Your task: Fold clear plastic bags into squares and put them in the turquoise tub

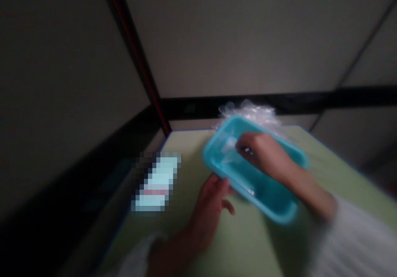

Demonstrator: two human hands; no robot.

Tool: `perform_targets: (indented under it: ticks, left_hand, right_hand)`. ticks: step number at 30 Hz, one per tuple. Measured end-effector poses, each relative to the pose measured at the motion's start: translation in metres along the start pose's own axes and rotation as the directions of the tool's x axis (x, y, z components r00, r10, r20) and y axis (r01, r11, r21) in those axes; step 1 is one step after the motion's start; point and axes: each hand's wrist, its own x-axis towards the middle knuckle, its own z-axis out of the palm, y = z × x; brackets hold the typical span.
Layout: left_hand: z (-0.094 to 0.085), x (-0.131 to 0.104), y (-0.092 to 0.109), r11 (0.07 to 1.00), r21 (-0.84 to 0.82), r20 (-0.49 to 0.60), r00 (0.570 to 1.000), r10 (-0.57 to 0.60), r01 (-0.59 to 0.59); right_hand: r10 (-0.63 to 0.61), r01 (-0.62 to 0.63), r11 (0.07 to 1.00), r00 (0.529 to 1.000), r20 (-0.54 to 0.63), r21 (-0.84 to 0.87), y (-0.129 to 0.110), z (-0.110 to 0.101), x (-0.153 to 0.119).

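A turquoise plastic tub (269,192) is tilted above the pale green table, its open top facing me. My left hand (211,206) grips the tub's near left edge, some fingers hidden under it. My right hand (260,150) reaches into the tub with its fingers closed in a pinch. At those fingertips is a whitish, crumpled piece (229,144), too blurred to name. A small shiny spot (250,192) shows on the tub's inner near wall.
Crumpled clear plastic (254,113) lies behind the tub at the table's far edge. A pixelated light rectangle (158,181) is on the left side of the green table (242,244). Pale wall panels (248,41) with a dark band stand beyond.
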Motion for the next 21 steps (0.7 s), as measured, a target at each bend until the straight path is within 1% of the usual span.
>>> perform_targets:
  ticks: [3, 6, 8, 10, 12, 14, 16, 19, 21]
  left_hand:
    - [0.001, -0.001, 0.000, 1.000, -0.006, -0.010, 1.000, -0.008, 0.008]
    - [0.001, 0.000, 0.000, 1.000, -0.019, -0.027, 0.999, -0.020, 0.019]
    - [0.001, 0.001, 0.000, 0.999, -0.029, -0.029, 0.999, -0.023, 0.022]
    - [0.001, 0.002, 0.000, 0.999, -0.036, -0.022, 0.999, -0.024, 0.023]
    - [0.000, 0.002, 0.000, 0.999, -0.041, -0.017, 1.000, -0.023, 0.022]
    - [-0.001, 0.002, -0.001, 0.999, -0.041, -0.012, 1.000, -0.017, 0.016]
    - [-0.002, 0.001, -0.001, 0.999, -0.038, -0.008, 1.000, -0.011, 0.010]
    - [-0.002, 0.001, -0.001, 0.999, -0.041, -0.010, 1.000, -0.014, 0.014]
    - [-0.002, 0.001, 0.000, 0.999, -0.044, -0.009, 1.000, -0.018, 0.018]
  right_hand:
    - [0.003, -0.001, 0.992, 1.000, -0.013, 0.127, -0.002, -0.004, -0.001]
    - [0.028, -0.029, 0.979, 1.000, 0.008, 0.202, -0.001, -0.010, -0.003]
    - [0.031, -0.045, 0.970, 0.998, 0.063, 0.239, 0.001, -0.014, -0.005]
    - [-0.002, -0.038, 0.966, 0.988, 0.153, 0.257, 0.004, -0.018, -0.009]
    - [-0.063, -0.012, 0.966, 0.958, 0.278, 0.260, 0.006, -0.021, -0.014]
    - [-0.109, 0.003, 0.968, 0.907, 0.406, 0.252, 0.005, -0.024, -0.018]
    - [-0.116, 0.000, 0.974, 0.856, 0.504, 0.224, 0.003, -0.027, -0.020]
    - [-0.110, 0.008, 0.984, 0.805, 0.583, 0.175, 0.001, -0.029, -0.021]
    - [-0.122, 0.022, 0.985, 0.798, 0.590, 0.173, 0.001, -0.027, -0.021]
